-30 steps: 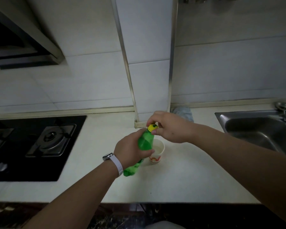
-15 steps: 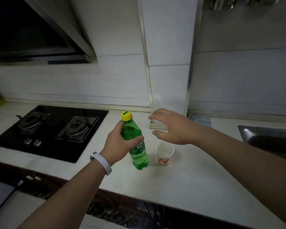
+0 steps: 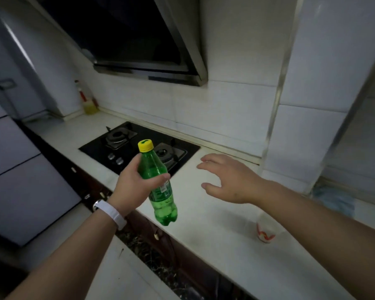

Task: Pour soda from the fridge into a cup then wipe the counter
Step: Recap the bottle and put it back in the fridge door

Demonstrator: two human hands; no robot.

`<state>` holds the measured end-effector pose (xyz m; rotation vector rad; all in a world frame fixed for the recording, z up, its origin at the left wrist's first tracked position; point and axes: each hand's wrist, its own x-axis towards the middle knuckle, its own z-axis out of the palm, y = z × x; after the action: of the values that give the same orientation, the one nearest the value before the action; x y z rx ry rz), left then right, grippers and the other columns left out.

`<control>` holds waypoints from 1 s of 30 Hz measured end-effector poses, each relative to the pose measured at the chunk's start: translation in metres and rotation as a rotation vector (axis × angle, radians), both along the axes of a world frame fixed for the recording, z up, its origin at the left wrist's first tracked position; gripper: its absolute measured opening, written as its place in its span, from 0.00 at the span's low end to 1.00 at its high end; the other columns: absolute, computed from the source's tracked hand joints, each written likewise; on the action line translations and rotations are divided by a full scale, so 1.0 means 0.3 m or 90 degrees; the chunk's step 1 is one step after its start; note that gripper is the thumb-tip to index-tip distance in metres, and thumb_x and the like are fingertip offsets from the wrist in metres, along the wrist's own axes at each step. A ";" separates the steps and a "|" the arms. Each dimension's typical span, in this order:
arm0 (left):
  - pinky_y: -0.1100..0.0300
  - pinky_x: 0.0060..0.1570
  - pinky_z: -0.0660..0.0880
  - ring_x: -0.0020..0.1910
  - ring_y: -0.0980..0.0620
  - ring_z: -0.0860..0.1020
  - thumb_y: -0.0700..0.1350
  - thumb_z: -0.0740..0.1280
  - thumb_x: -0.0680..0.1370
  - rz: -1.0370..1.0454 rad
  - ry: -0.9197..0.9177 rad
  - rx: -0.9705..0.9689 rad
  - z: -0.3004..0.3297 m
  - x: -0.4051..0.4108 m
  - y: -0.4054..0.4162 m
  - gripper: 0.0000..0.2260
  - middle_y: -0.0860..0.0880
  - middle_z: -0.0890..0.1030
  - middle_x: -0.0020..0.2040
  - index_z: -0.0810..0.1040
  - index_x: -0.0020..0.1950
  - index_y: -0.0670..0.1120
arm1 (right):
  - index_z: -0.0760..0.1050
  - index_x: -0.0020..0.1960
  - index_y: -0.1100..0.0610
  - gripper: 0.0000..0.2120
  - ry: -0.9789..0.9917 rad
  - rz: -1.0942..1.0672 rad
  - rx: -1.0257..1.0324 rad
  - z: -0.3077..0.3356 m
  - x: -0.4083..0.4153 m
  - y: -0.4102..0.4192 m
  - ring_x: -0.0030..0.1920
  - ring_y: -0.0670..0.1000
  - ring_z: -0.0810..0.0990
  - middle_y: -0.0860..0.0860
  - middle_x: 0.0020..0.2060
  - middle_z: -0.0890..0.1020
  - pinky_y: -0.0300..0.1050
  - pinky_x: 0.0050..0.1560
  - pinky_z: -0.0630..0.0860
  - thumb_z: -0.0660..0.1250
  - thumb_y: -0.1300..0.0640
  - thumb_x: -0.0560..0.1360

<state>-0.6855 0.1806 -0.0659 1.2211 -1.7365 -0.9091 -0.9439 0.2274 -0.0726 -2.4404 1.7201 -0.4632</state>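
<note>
My left hand (image 3: pixel 134 185) grips a green soda bottle (image 3: pixel 158 187) around its upper body. The bottle has its yellow cap (image 3: pixel 145 145) on and hangs upright above the front edge of the white counter (image 3: pixel 214 241). My right hand (image 3: pixel 227 178) hovers open over the counter, fingers spread, to the right of the bottle and apart from it. A white paper cup (image 3: pixel 265 231) with a red pattern stands on the counter at the right, partly hidden behind my right forearm. A bluish cloth (image 3: pixel 333 200) lies by the wall at the far right.
A black gas hob (image 3: pixel 126 146) is set into the counter behind the bottle, under a range hood (image 3: pixel 139 40). A yellow bottle (image 3: pixel 89 102) stands in the far corner. A grey fridge (image 3: pixel 20 174) fills the left side. A tiled pillar (image 3: pixel 307 105) juts out at the right.
My view has swung left toward the hob and fridge. My left hand has carried the capped bottle away from the cup, which now sits far right. My right hand left the cap and opened.
</note>
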 end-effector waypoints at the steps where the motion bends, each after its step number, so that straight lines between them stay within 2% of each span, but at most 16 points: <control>1: 0.62 0.45 0.77 0.46 0.59 0.82 0.45 0.79 0.68 0.019 0.007 -0.003 0.005 0.048 -0.005 0.19 0.54 0.84 0.48 0.76 0.54 0.55 | 0.64 0.73 0.44 0.26 0.003 0.015 0.000 0.008 0.046 -0.026 0.71 0.47 0.61 0.45 0.73 0.64 0.45 0.69 0.62 0.61 0.41 0.76; 8: 0.59 0.47 0.79 0.48 0.58 0.82 0.47 0.79 0.67 0.108 0.020 -0.005 0.022 0.440 -0.057 0.21 0.54 0.84 0.49 0.76 0.57 0.53 | 0.65 0.72 0.46 0.25 0.018 0.116 -0.008 0.053 0.435 -0.213 0.72 0.47 0.60 0.45 0.73 0.64 0.44 0.70 0.60 0.62 0.42 0.77; 12: 0.67 0.42 0.78 0.45 0.61 0.82 0.45 0.79 0.68 0.145 0.023 -0.021 0.044 0.625 -0.084 0.19 0.56 0.84 0.46 0.76 0.53 0.56 | 0.65 0.72 0.45 0.25 0.030 0.161 -0.020 0.069 0.642 -0.306 0.72 0.47 0.60 0.44 0.72 0.64 0.46 0.70 0.62 0.62 0.42 0.77; 16: 0.68 0.39 0.78 0.44 0.60 0.83 0.44 0.79 0.69 0.173 0.034 -0.023 0.086 0.834 -0.124 0.19 0.54 0.84 0.47 0.76 0.56 0.50 | 0.64 0.73 0.45 0.25 0.021 0.198 -0.035 0.104 0.865 -0.405 0.72 0.46 0.60 0.43 0.72 0.63 0.48 0.70 0.64 0.60 0.42 0.77; 21: 0.69 0.40 0.77 0.46 0.59 0.83 0.41 0.78 0.69 0.217 0.054 -0.054 0.118 1.058 -0.178 0.19 0.54 0.84 0.48 0.77 0.57 0.50 | 0.65 0.73 0.47 0.25 0.005 0.244 -0.034 0.124 1.108 -0.509 0.72 0.46 0.59 0.43 0.72 0.63 0.45 0.69 0.63 0.61 0.42 0.77; 26: 0.58 0.46 0.80 0.45 0.57 0.83 0.43 0.78 0.69 0.277 0.057 -0.064 0.140 1.213 -0.246 0.19 0.51 0.84 0.48 0.77 0.56 0.48 | 0.64 0.72 0.46 0.25 0.006 0.289 -0.043 0.168 1.282 -0.610 0.71 0.46 0.60 0.43 0.71 0.64 0.46 0.69 0.63 0.61 0.42 0.77; 28: 0.59 0.46 0.79 0.45 0.57 0.83 0.44 0.79 0.69 0.304 0.054 -0.082 0.151 1.259 -0.284 0.20 0.52 0.84 0.48 0.76 0.57 0.49 | 0.65 0.72 0.46 0.25 -0.001 0.308 -0.043 0.176 1.338 -0.647 0.71 0.47 0.61 0.44 0.72 0.64 0.47 0.69 0.63 0.61 0.43 0.77; 30: 0.63 0.43 0.78 0.45 0.59 0.83 0.44 0.79 0.69 0.326 0.063 -0.098 0.158 1.295 -0.325 0.21 0.53 0.83 0.48 0.75 0.58 0.49 | 0.65 0.72 0.46 0.25 -0.007 0.327 -0.042 0.174 1.389 -0.690 0.71 0.46 0.61 0.43 0.71 0.64 0.46 0.68 0.63 0.61 0.43 0.77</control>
<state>-0.2971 0.0831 -0.0186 1.3993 -1.2963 -0.5122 -0.5273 0.0204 -0.0203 -2.7756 1.0188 -0.4670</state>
